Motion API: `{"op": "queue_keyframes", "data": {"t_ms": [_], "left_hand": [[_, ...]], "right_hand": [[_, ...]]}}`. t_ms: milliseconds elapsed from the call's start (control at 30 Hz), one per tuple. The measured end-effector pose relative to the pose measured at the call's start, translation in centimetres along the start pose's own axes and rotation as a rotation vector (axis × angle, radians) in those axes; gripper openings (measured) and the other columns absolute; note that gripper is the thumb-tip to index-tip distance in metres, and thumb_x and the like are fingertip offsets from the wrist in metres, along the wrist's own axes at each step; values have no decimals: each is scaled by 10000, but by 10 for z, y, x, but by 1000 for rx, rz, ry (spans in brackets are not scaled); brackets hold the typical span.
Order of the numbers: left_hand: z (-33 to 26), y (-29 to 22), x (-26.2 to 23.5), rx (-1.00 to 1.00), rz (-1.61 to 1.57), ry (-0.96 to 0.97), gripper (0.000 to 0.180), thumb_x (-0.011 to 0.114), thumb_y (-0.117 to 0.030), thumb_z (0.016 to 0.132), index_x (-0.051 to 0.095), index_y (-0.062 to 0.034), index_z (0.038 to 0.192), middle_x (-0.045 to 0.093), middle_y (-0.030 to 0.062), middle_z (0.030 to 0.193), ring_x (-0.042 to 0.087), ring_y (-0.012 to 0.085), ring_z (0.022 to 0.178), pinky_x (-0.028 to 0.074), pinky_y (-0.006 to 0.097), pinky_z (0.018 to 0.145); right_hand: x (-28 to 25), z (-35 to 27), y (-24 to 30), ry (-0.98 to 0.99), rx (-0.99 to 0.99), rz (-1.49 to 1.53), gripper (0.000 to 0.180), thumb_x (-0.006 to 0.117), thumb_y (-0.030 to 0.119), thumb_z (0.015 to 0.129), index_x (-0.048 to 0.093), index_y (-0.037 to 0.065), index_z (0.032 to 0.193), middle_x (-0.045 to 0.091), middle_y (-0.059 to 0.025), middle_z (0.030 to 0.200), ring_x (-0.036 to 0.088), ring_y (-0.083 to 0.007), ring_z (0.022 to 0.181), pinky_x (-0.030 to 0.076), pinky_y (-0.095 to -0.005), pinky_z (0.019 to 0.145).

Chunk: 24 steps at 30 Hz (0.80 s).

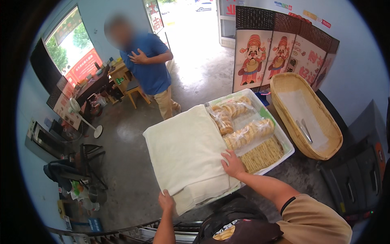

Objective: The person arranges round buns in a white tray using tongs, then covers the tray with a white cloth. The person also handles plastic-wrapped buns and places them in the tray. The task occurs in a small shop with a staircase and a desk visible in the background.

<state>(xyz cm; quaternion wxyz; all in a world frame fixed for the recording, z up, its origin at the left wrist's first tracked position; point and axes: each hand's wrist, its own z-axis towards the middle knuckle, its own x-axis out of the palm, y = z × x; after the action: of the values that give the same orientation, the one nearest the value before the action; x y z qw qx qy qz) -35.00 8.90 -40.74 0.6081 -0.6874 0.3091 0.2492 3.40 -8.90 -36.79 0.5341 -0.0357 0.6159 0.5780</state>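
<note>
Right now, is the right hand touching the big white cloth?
Touching. The head view shows the right hand lying flat on the white cloth, fingers spread on its edge beside the flatbreads.

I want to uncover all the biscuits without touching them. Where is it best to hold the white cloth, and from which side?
Probably by its right edge, near the right hand, coming from the person's own side. The white cloth is folded thick and covers the left part of the tray; that edge lies loose beside the bagged biscuits, so it can fold back leftward. The left hand already holds the near corner.
</note>
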Motion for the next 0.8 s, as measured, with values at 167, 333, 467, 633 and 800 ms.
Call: {"op": "queue_keyframes", "data": {"t_ms": [167,333,467,633,800], "left_hand": [[4,8,4,18,38,-37,602,556,-411,1069,652,98,1377,713,351,1280,664,538,1206,504,561,1047],[-4,-12,8,-44,-67,21,579,549,-399,1077,654,94,1363,712,343,1283,665,536,1193,500,564,1045],[-8,-8,0,-15,-51,-5,562,544,-389,1080,658,94,1344,714,339,1283,663,532,1201,500,564,1043],[-4,-9,1,3,-24,52,559,541,-389,1079,650,87,1351,714,335,1289,658,529,1220,497,559,1049],[5,-6,-4,-4,80,59,572,551,-394,1073,625,85,1377,699,326,1316,645,510,1255,493,546,1068]], "right_hand": [[-1,0,-1,-13,-33,32,394,720,294,993,712,141,1355,572,-173,1512,624,-408,1323,551,-499,1052],[-19,-4,-24,11,4,159,381,717,268,996,716,109,1342,569,-189,1496,624,-406,1321,546,-487,1060],[-54,-21,-55,-35,28,78,371,711,232,1002,726,74,1338,584,-201,1454,653,-381,1269,556,-448,1038],[-119,-43,-108,7,309,267,321,713,204,999,776,47,1271,674,-183,1284,717,-308,1092,579,-375,958],[-176,-27,-128,165,350,288,304,706,202,1005,782,41,1252,724,-153,1173,744,-240,991,584,-357,883]]}}
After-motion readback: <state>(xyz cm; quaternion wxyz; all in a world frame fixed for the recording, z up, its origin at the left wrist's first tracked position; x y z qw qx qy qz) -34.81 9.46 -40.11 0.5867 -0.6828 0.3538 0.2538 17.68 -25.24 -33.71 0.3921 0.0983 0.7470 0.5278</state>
